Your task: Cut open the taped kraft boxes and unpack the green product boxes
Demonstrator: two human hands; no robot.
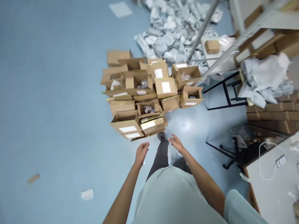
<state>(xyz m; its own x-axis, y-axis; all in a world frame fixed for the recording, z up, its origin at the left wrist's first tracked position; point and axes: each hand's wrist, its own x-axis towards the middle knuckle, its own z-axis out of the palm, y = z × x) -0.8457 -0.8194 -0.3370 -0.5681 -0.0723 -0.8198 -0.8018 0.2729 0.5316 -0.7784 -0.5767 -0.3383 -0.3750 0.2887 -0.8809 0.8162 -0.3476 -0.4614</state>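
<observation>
Cardboard boxes stand packed together on the blue floor ahead of me. My left hand (142, 152) is in the air just below the large open box (127, 123) at the near left, fingers slightly curled, holding nothing. My right hand (176, 143) hovers to the right of my shoe, near the closed box with a white label (153, 125), its fingers apart and nothing in them. Neither hand touches a box. An open box (148, 109) behind holds crumpled wrapped items, and another open box (192, 97) stands at the group's right edge.
Crumpled grey-white packaging (173, 31) is heaped behind the boxes. A metal-framed shelf (221, 57) rises at the upper right. On the right are a black chair (245, 154) and a white desk (268, 196) with a cable. Scraps lie on the floor at left.
</observation>
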